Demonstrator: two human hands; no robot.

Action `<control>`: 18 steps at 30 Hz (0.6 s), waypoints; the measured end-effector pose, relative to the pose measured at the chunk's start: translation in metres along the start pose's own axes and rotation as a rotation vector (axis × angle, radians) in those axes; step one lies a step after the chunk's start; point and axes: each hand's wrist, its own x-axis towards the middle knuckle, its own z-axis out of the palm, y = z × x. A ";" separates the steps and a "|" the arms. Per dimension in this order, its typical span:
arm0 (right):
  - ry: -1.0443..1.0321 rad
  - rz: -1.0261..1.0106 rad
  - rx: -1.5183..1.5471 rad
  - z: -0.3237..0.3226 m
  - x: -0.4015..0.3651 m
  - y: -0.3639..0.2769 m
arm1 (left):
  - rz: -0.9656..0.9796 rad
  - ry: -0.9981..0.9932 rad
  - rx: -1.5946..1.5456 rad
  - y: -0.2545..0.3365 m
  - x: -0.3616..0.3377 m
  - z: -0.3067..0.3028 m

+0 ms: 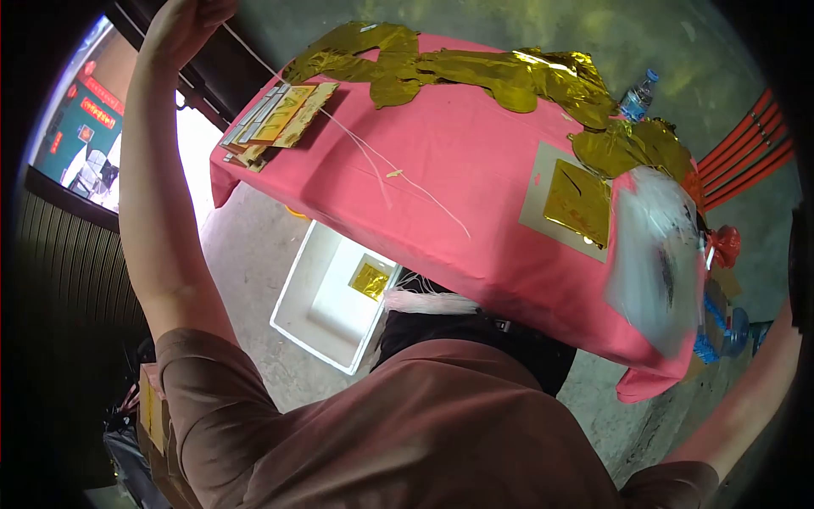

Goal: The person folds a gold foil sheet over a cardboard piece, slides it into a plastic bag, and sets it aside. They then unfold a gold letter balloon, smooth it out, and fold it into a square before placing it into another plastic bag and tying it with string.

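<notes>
My left hand [193, 34] is raised at the top left, with its fingers curled closed; part of it is cut off by the frame edge. A thin white string [246, 47] runs from it down past the stack of gold-and-white flat packs [284, 116] and appears to carry on across the table. There, a loose length of string [437, 204] trails over the pink cloth, with a small pale knot or tag along it. My right forearm [755, 399] stretches out to the right edge, and the hand itself is out of sight.
A pink-covered table [407, 161] bears crumpled gold foil balloons [483, 72], a flat gold packet [578, 202] on card, and clear plastic bags [657, 246]. A water bottle [638, 95] stands behind. Below are a white foam box [326, 314] and, at right, an orange-red chair [750, 148].
</notes>
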 end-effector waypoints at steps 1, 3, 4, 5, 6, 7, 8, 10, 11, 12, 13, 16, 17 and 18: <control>-0.006 -0.002 0.005 -0.001 -0.004 0.004 | 0.189 -0.357 -0.708 -0.023 0.012 -0.009; 0.320 -0.032 -0.125 0.026 -0.018 0.016 | 0.091 -0.617 -1.124 -0.033 0.012 -0.014; 0.196 0.033 -0.061 0.011 -0.013 0.021 | 0.080 -0.385 -0.873 -0.017 -0.002 -0.008; 0.130 0.139 0.038 -0.009 -0.007 0.027 | 0.071 -0.159 -0.620 -0.001 -0.016 -0.002; 0.065 0.242 0.135 -0.023 -0.003 0.034 | 0.064 0.061 -0.365 0.012 -0.026 0.002; 0.069 0.232 0.130 -0.028 -0.007 0.046 | 0.059 0.274 -0.111 0.019 -0.029 0.001; 0.168 0.187 0.176 -0.031 -0.015 0.067 | -0.031 0.175 -0.135 0.014 -0.034 -0.026; 0.136 0.238 0.227 -0.028 -0.029 0.098 | -0.095 0.416 0.038 -0.020 -0.054 -0.077; 0.000 0.334 0.219 -0.018 -0.036 0.110 | -0.167 0.513 0.462 -0.030 -0.060 -0.067; 0.008 0.327 0.110 0.033 -0.049 0.122 | -0.234 0.604 0.891 -0.038 -0.069 -0.056; 0.017 0.323 0.000 0.085 -0.063 0.135 | -0.382 0.422 1.279 -0.055 -0.072 -0.059; -0.079 0.333 -0.315 0.178 -0.095 0.160 | -0.502 0.193 1.872 -0.083 -0.068 0.024; -0.124 0.383 -0.321 0.202 -0.102 0.168 | -0.218 0.271 1.600 -0.094 -0.063 0.053; -0.169 0.434 -0.330 0.222 -0.107 0.175 | -0.181 0.212 1.251 -0.072 -0.057 0.118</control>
